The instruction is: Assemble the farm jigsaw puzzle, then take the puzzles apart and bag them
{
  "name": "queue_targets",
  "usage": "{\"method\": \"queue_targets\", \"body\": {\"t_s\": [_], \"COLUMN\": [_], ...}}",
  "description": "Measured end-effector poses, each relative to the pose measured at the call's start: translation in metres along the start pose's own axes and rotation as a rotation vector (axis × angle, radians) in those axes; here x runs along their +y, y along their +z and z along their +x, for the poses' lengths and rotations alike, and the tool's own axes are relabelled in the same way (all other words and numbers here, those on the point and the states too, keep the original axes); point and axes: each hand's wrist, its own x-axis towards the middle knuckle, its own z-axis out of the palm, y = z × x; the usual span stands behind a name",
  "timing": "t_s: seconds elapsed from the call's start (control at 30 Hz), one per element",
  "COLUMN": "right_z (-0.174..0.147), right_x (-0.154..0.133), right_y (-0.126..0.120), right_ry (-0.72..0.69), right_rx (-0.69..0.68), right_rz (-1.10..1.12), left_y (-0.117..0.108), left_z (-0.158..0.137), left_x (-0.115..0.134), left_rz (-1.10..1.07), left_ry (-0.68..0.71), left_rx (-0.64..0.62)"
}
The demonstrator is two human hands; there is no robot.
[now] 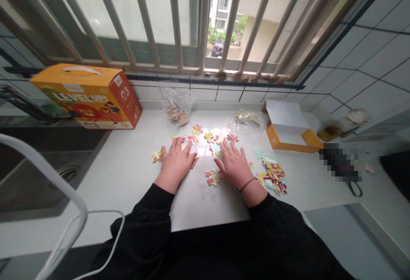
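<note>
My left hand [177, 160] lies palm down with fingers spread, over some puzzle pieces that it partly hides. A joined yellow and brown piece group [156, 156] shows at its left edge. My right hand [234, 163], a dark band on its wrist, also rests flat with fingers apart, covering parts of other pieces. Below its thumb sits a small joined block of puzzle pieces [212, 177]. Between and beyond the fingertips are several colourful puzzle pieces [210, 137]. A heap of loose puzzle pieces [273, 174] lies right of my right hand.
An orange carton [86, 96] stands at the back left beside the sink [41, 177]. Two clear bags of pieces, one brown [177, 111] and one greenish [246, 119], lie along the back. An opened orange box [290, 130] and a glass bottle [342, 126] are at right.
</note>
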Motion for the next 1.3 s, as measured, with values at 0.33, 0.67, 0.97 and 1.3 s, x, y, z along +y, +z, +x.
{"method": "queue_targets", "body": {"t_s": [0.33, 0.67, 0.97, 1.3], "right_z": [0.033, 0.03, 0.037, 0.039], "right_x": [-0.038, -0.047, -0.032, -0.001], "right_y": [0.012, 0.018, 0.015, 0.023], "right_ry": [-0.101, -0.205, 0.01, 0.293], "right_rx": [0.022, -0.005, 0.026, 0.051], "right_rz": [0.092, 0.119, 0.071, 0.041], "left_y": [-0.013, 0.01, 0.007, 0.01], "left_z": [-0.009, 0.005, 0.002, 0.002], "left_x": [-0.003, -0.005, -0.003, 0.0], "left_rz": [0.057, -0.088, -0.056, -0.047], "left_ry": [-0.255, 0.157, 0.099, -0.062], "left_rx": [0.145, 0.064, 0.023, 0.048]}}
